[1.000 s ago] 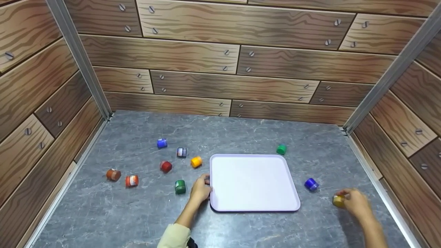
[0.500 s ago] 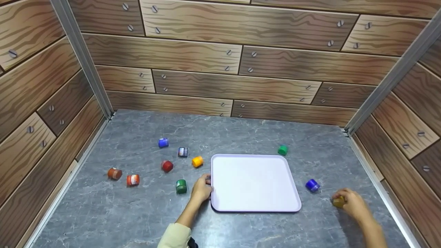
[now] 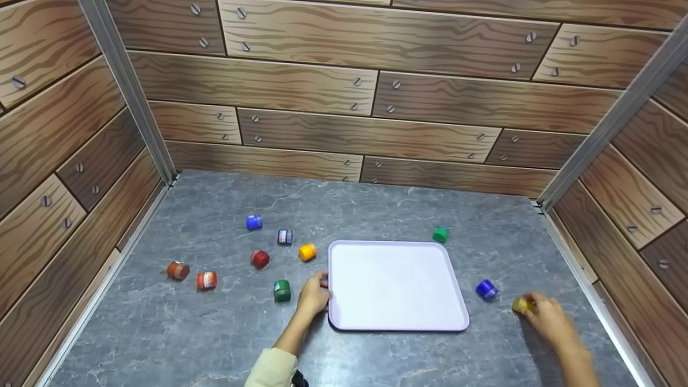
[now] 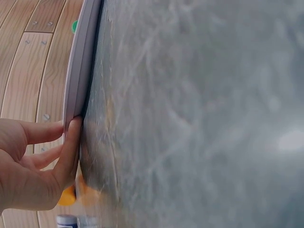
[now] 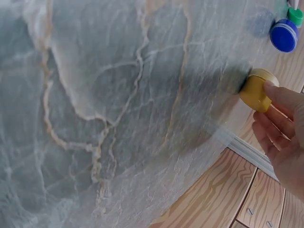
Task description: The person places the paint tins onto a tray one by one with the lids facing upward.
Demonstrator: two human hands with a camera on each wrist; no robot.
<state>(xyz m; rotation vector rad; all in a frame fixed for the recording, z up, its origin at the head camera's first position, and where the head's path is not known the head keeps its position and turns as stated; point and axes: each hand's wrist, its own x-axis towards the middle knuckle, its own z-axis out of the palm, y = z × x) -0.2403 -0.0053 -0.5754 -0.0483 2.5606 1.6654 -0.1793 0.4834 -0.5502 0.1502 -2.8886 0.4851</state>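
Note:
My left hand is at the left edge of a pale lilac tray. In the left wrist view, the thumb and fingers pinch the tray's rim, one finger low against its underside. Over on the right, my right hand holds a small yellow paint jar between thumb and fingers. The right wrist view shows this yellow jar tilted close to the tabletop, its shadow beside it. A blue paint jar lies between that hand and the tray.
A green jar is behind the tray's back right corner. Left of the tray lie several more jars, among them a dark green one, an orange-yellow one and a red one. Wood-patterned walls enclose the grey tabletop.
My right hand has shifted slightly left and away from me, bringing the yellow jar with it and tipping it. The left hand and the tray stay in place.

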